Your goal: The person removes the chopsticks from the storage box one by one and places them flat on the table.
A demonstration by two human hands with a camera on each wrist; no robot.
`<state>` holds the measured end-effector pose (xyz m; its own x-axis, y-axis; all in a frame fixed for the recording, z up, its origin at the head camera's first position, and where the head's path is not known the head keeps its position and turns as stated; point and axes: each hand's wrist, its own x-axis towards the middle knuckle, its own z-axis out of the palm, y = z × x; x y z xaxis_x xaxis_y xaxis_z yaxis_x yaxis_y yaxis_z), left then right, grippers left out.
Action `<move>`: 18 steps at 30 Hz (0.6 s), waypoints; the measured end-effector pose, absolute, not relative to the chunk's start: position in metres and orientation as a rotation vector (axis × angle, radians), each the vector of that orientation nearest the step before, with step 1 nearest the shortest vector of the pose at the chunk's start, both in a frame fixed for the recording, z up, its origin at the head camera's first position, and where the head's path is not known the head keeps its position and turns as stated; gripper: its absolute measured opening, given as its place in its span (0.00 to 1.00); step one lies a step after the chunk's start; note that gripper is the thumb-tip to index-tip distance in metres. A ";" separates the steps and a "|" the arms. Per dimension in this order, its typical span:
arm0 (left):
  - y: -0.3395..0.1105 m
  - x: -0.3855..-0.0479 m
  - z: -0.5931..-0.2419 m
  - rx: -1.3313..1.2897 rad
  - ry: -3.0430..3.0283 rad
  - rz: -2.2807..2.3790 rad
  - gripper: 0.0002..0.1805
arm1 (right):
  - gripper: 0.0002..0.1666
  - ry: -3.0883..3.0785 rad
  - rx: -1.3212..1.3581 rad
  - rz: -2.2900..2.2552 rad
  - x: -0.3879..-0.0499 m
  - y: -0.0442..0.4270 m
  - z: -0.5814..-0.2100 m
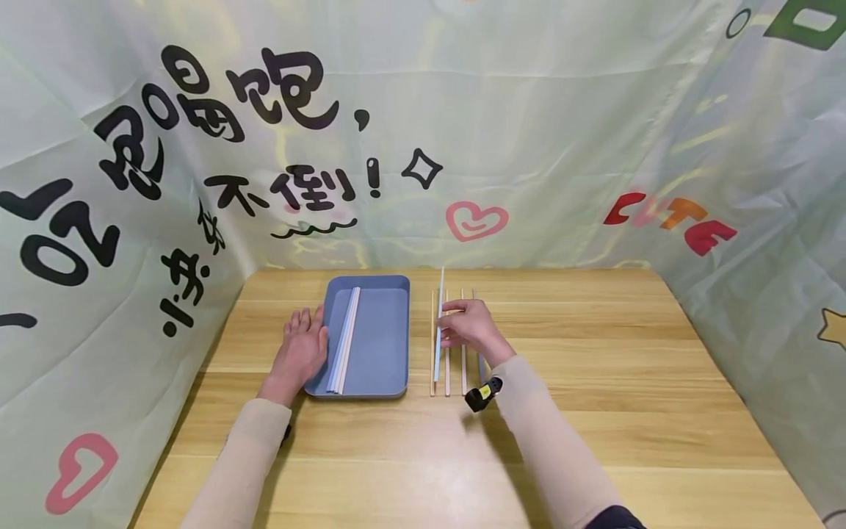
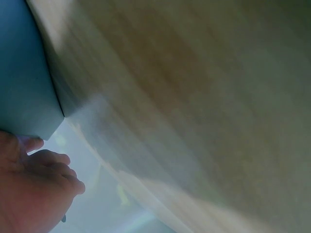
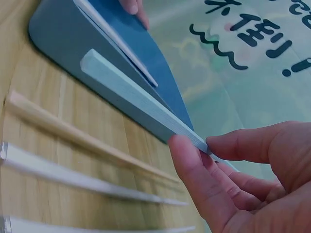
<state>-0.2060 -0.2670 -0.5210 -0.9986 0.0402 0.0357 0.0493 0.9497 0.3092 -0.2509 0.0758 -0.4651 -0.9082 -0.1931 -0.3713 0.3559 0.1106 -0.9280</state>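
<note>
Tray (image 1: 382, 338) w/ sticks (image 1: 344, 342) in, L hand (image 1: 304, 349) loose beside, R hand (image 1: 471, 323) pinching lt-blue stick (image 3: 143, 103)

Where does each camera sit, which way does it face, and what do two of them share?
Head: worn on the head, facing forward and down at the table, tray and loose sticks; left grip, right grip and both sleeves show.
Left wrist: facing past the tray's wall, along the table to the cloth; the left grip sits lower left.
Right wrist: facing the blue stick pinched in the right grip, tray and cloth beyond; left-grip fingertips show at top.
Shared: head and right wrist both show blue stick, tray and cloth.
</note>
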 end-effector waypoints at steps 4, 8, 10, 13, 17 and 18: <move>-0.267 -0.206 -0.520 -0.070 -3.077 -0.487 0.33 | 0.28 2.001 0.173 -1.847 -0.250 0.086 -0.466; -0.267 -0.205 -0.520 -0.069 -3.080 -0.497 0.33 | 0.28 2.011 0.195 -1.831 -0.250 0.095 -0.467; -0.267 -0.205 -0.520 -0.068 -3.079 -0.498 0.33 | 0.28 2.012 0.211 -1.826 -0.251 0.099 -0.467; -0.267 -0.205 -0.520 -0.066 -3.076 -0.498 0.33 | 0.28 2.019 0.222 -1.821 -0.251 0.108 -0.469; -0.267 -0.205 -0.519 -0.066 -3.077 -0.496 0.33 | 0.28 2.048 0.231 -1.811 -0.251 0.121 -0.473; -0.267 -0.205 -0.519 -0.066 -3.076 -0.496 0.33 | 0.28 2.052 0.236 -1.810 -0.251 0.124 -0.474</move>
